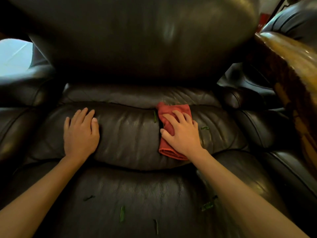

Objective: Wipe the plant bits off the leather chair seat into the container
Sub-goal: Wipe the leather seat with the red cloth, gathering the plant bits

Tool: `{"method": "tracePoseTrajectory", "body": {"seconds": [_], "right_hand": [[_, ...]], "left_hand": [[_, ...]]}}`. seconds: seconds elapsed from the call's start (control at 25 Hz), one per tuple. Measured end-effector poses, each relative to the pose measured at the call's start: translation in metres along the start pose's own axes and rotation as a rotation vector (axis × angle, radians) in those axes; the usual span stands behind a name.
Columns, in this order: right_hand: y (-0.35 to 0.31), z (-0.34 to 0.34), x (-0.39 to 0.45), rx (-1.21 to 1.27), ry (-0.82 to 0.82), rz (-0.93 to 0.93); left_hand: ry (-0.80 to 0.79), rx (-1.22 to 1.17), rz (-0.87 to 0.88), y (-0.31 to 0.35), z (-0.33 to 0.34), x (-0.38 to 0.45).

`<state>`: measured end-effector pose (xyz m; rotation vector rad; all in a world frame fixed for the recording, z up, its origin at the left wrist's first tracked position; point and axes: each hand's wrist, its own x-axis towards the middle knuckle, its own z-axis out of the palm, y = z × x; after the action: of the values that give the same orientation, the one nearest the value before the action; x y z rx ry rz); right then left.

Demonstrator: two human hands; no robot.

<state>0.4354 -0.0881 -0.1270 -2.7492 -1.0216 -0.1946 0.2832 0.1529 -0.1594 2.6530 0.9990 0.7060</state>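
No text, label, brand, number or sign can be read anywhere; the small red patch (262, 20) far beyond the hands is too blurred to tell.

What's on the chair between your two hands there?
In the head view, mostly bare brown leather seat between the left hand and the right hand, apart from one green plant bit beside the red cloth.

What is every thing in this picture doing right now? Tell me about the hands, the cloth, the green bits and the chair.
left hand: flat on the seat, open, holding nothing.
right hand: pressed flat on the cloth.
red cloth: folded, lying on the seat under the right hand.
green plant bits: scattered loose on the seat, some beside the cloth, some nearer the front.
leather chair seat: not yet clean.
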Motion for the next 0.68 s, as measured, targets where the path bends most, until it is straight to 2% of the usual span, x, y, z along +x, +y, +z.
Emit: {"method": "tracePoseTrajectory", "body": {"seconds": [0.08,0.16,0.44,0.68], "right_hand": [[0.001,0.004,-0.002,-0.029,0.104,-0.006],[0.002,0.006,0.001,-0.051,0.141,-0.006],[0.007,0.006,0.013,-0.183,0.185,-0.096],[0.004,-0.001,0.018,-0.149,0.151,-0.178]], "left_hand": [[0.007,0.006,0.001,0.0,0.001,0.0],[0.005,0.012,0.006,0.0,0.001,0.0],[0.01,0.022,0.009,0.0,0.003,0.0],[0.019,0.019,0.001,0.001,0.002,0.0]]}}
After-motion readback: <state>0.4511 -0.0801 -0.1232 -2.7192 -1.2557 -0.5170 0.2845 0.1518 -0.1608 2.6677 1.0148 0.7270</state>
